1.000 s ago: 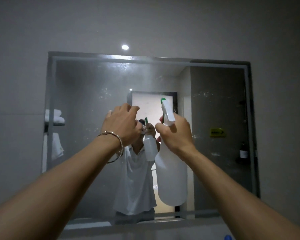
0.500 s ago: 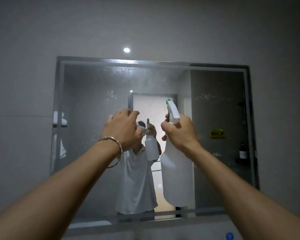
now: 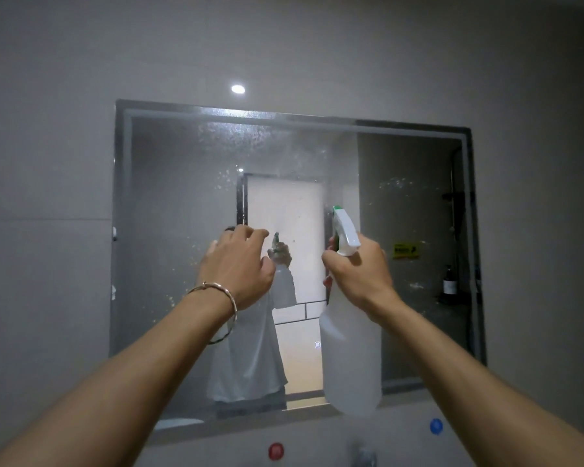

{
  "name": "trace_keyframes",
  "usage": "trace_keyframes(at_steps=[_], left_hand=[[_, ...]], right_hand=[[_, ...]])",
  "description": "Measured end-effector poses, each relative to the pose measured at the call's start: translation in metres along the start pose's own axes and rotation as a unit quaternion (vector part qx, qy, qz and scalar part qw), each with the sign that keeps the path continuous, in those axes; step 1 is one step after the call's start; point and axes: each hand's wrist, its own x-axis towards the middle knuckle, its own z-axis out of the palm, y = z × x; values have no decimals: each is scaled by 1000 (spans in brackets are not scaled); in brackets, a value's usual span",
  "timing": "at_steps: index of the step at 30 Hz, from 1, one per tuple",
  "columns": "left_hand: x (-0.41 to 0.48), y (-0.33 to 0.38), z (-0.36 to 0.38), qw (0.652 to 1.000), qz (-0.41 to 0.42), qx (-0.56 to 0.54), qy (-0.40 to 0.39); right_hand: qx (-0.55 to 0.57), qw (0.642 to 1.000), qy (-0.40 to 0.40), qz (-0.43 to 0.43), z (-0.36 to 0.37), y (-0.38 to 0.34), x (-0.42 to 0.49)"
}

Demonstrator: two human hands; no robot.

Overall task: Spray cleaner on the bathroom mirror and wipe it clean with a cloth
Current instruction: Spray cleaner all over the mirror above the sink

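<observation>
- Right fingers [image 3: 328,261]: curled round the neck of the spray bottle [image 3: 349,358], just under its white trigger head. You grip high, probably so that one finger reaches the trigger, which your right hand [image 3: 361,274] hides from view.
- Green-tipped nozzle [image 3: 337,209]: it points up and away toward the mirror [image 3: 169,203]. The bottle hangs upright in front of the glass and apart from it.
- Left fingers [image 3: 250,235]: curled, close to the glass at mid-height. A pale edge shows past the knuckles, but whether your left hand [image 3: 236,267] holds the cloth cannot be told. A bracelet [image 3: 221,291] sits on that wrist.
- Mirror surface: droplets [image 3: 230,133] speckle the upper band and scatter lower down. Judged from this, spraying is under way and wiping is not yet begun.
- Room: a grey wall [image 3: 48,163] frames the mirror, with a red tap marker [image 3: 276,450] and a blue tap marker [image 3: 436,426] below it. The glass shows a lit doorway. At its right are a yellow sticker [image 3: 406,251] and a dark bottle [image 3: 449,281] on a shelf.
</observation>
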Motion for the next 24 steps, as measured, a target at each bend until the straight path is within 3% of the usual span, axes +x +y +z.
trace_keyframes(at_steps=[6,9,13,24], left_hand=[[-17,-6,9,1000,1,-18,-21],[-12,-4,10,1000,-7,-22,-9],[-18,-2,11,999,-36,5,5],[-39,-43,-29,982,-141,124,14]], right_hand=[[-27,999,-29,28,7,12,-26],[-12,999,-35,15,-1,-2,-17],[-19,995,-99,-18,4,-25,-23],[103,966,-216,-96,57,-55,-36]])
